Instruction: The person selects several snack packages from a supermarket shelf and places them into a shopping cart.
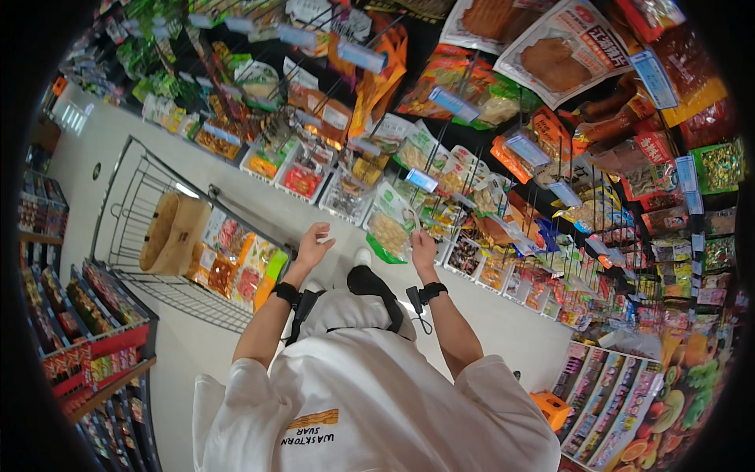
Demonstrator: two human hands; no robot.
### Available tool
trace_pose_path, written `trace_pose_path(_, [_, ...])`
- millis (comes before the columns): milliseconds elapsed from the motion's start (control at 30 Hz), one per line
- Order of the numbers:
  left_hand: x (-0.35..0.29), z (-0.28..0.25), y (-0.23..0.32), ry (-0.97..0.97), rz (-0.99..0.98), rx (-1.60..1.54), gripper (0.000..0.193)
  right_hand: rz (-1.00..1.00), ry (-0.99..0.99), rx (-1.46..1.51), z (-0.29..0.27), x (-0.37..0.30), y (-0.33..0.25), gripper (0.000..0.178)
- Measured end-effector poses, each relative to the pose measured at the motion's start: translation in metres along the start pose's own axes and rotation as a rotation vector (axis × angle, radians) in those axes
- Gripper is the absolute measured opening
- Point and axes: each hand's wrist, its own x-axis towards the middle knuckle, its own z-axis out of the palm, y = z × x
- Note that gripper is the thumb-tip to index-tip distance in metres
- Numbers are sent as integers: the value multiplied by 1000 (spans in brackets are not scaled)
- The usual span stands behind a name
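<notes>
Currently, the person's right hand [424, 250] has its thumb and fingers pinched on the upper right edge of a clear plastic bag with a green lower end and pale tan food inside [388, 230]. That bag hangs before the lower edge of a black-backed display wall with metal hooks [423, 35], near a row of white plastic trays of small packets [297, 192]. The left hand [315, 245] is bare of goods, fingers parted and loosely curled, between the bag and the nearer side rim of a dark wire shopping cart [111, 198]. Along the cart's right-hand side lie colourful flat food packages [236, 259]; beside them, farther left, sits a crumpled brown paper bag [177, 234]. Black straps circle both wrists [287, 293]. Glossy packets hang above the trays, with blue-and-white price tags [454, 104] on the hook ends.
</notes>
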Motion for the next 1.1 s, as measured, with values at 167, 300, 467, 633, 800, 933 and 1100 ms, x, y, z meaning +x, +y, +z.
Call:
trace_pose_path(167, [-41,5,5,-84,-53,-122,71,-18,-266,178,-21,-39,-55,33])
trace_pose_path(300, [-56,-13,57,-500,-243,-101,53,250,-381,602,-50,-65,-109,30])
trace_pose_path(467, [-89,0,114,-407,-304,-463,38,534,-402,871,-70,-81,-127,37])
trace_pose_path(633, [-105,35,138,-358,-129,-343,35,480,-666,776,-92,-110,-130,43])
trace_pose_path(800, [-130,89,162,-418,-305,-304,36,413,-532,918,-134,-129,-84,44])
trace_pose_path(933, [-155,141,140,-466,-437,-420,34,450,-524,1044,-180,-143,-46,44])
trace_pose_path(1100, [-192,196,135,-472,-540,-706,44,540,-554,1244,-221,-156,-8,44])
